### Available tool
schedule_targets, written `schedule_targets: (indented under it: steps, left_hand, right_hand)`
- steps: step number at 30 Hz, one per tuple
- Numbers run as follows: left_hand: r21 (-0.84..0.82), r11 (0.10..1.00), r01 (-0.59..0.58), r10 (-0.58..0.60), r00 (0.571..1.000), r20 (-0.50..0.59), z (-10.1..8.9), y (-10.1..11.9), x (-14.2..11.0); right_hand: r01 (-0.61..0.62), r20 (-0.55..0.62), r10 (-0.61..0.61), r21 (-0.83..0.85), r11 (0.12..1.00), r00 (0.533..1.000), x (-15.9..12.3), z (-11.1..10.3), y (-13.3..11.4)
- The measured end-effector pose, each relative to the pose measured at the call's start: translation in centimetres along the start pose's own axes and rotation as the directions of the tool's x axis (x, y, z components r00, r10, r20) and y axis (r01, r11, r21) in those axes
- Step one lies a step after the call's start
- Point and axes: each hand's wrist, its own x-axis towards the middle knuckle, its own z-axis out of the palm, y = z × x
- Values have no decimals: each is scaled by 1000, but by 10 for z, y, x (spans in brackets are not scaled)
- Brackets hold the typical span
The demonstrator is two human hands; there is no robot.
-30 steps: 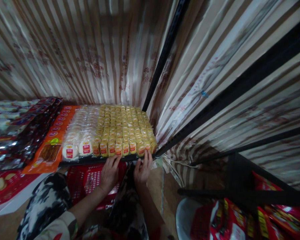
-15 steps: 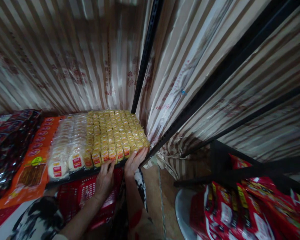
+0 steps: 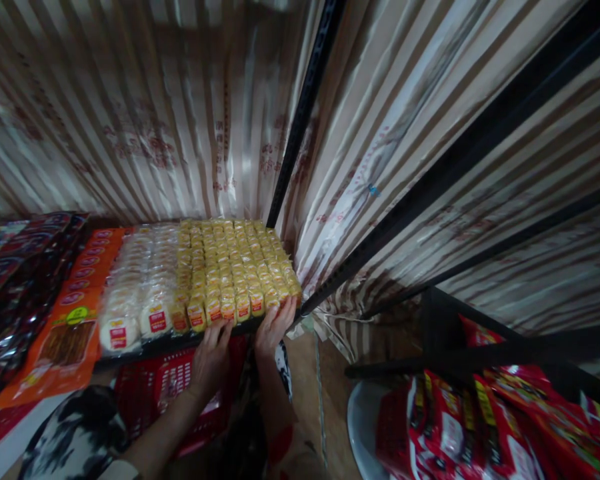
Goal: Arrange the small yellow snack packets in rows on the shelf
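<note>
Rows of small yellow wrapped snack packs with red labels fill the right end of the shelf. My right hand is at the front right corner of these rows, its stretched fingers lying against the end packs. My left hand rests lower at the shelf's front edge, fingers extended and touching the front below the labels. Neither hand is closed round a pack. To the left stand rows of round white wrapped pastries.
Orange snack bags and dark glossy packages lie farther left. Beneath the shelf is a red plastic basket. Black metal posts rise at the corner before a striped curtain. Red snack bags sit at lower right.
The view has shifted slightly, so the scene sits a little differently in the picture. Both hands keep nearly the same place against the packs and shelf edge.
</note>
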Motion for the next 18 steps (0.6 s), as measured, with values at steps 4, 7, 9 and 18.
schedule_targets:
  steps: [4,7,9,18]
  left_hand:
    - [-9,1000,-14,14,999,-29,-2,1,-1]
    - [-14,999,-29,28,999,-43,-2,1,-3]
    - [-24,999,-40,38,998,-52,-2,2,-4]
    - [-61,996,-59,53,994,-98,-3,3,0]
  right_hand:
    - [15,-2,-15,-4,1000,1000,2,-10,1]
    - [29,0,-29,-6,1000,1000,1,-19,1]
    - [37,15,-37,-12,999,999,-1,-25,4]
    - [145,180,-147,28,989,973,-8,-34,20]
